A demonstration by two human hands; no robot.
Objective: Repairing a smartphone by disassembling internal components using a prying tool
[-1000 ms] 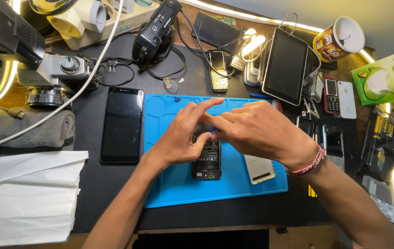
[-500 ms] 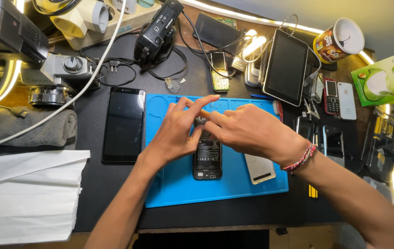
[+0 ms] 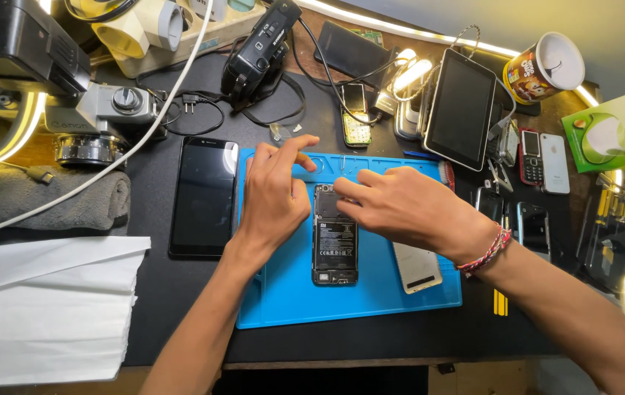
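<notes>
An opened phone (back cover off, battery showing) lies on a blue repair mat, the right hand pinching its top edge with closed fingertips, the left hand just beside it, fingers loosely spread toward the mat's far rim.

From my remote seat I look down on a dark table whose wooden front edge shows at the bottom. A warm light strip glows along the far edge, another curving at the far-left corner. A pale wall rises behind. Folded white paper and a grey towel lie along the left edge.
</notes>
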